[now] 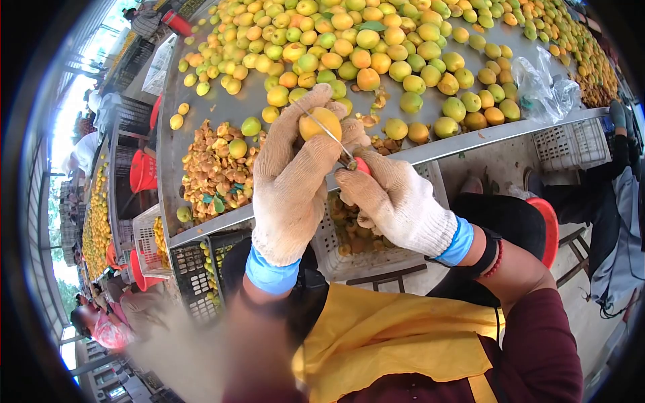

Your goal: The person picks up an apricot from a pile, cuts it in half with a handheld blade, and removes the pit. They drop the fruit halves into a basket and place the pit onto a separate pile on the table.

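Above the table's front edge, my left hand (289,181), in a stained white knit glove, holds a yellow-orange fruit (320,125) between thumb and fingers. My right hand (401,201), gloved alike, is closed round the red handle of a small knife (363,166). The knife's thin blade (327,130) lies across the front of the fruit. Both hands are close together. Left of them on the metal table (232,114) is a heap of orange fruit pieces (215,168) with a few whole fruits around it.
Many yellow and green fruits (336,40) cover the table's far part. A clear plastic bag (547,91) lies at the right. Below the edge stand a white crate (349,267) with fruit pieces and a black crate (193,282). Other people (111,329) are at the left.
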